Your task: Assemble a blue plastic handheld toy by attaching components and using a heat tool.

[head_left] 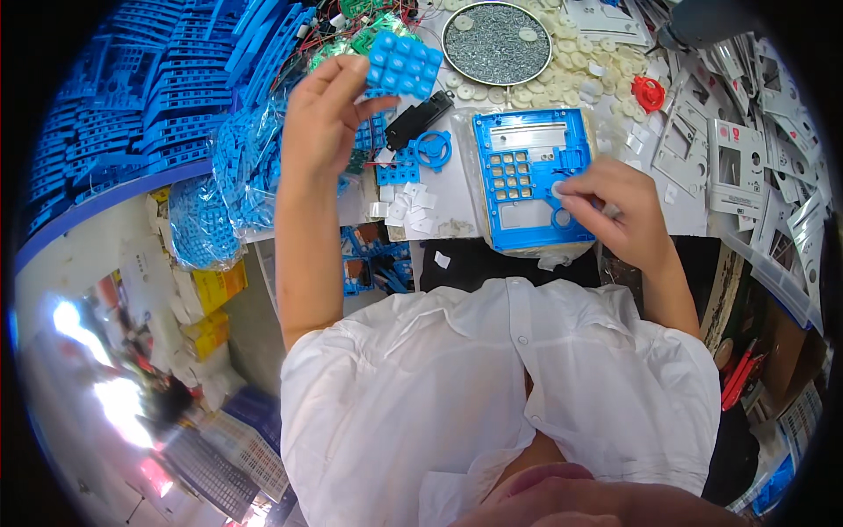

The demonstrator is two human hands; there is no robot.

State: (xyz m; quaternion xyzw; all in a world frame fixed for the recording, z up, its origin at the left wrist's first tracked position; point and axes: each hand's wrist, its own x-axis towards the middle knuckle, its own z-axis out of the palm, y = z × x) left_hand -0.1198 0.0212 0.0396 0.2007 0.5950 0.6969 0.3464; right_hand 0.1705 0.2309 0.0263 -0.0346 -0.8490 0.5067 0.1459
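Raised over the back of the table, my left hand [327,110] pinches a blue rubber keypad [406,65] by its left edge. The blue plastic panel [518,230] lies in front of me on a plastic-wrapped pad, its grid of square key holes towards the left. At the panel's right side, my right hand [616,209] grips a small white disc [557,189] between thumb and fingers, just above the round ring in the panel. Between the hands lie a black plastic part [419,119], a blue wheel-shaped part [433,150] and another blue keypad piece [398,169].
A round tray of small screws [470,53] stands at the back among scattered cream discs [575,66]. Blue plastic frames [184,97] are stacked at the left, near bagged blue parts [204,220]. Grey-white panels [736,167] and a red ring [648,93] lie right.
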